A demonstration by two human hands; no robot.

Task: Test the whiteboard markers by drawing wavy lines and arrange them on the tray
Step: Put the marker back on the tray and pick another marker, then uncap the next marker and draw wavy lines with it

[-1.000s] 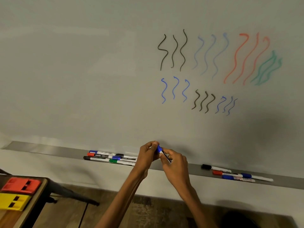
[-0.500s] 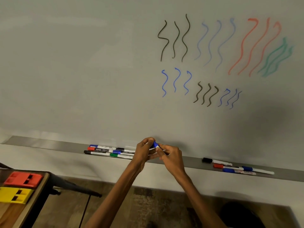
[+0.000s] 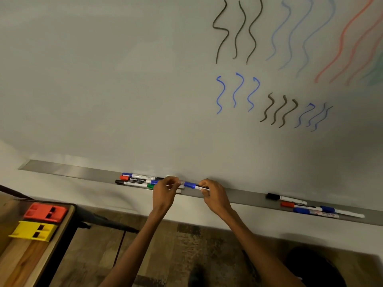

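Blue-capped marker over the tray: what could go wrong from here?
1. The right hand pinches the blue-capped white marker by its barrel alone above the narrow grey metal tray; a slip could drop it over the front edge to the floor.
2. The left hand sits by the left cluster of markers; a nudge may scatter them.

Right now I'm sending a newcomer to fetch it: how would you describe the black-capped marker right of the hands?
Follow the grey tray under the whiteboard to the cluster near its right end. The black-capped marker lies nearest the board, its neighbours capped red and blue.
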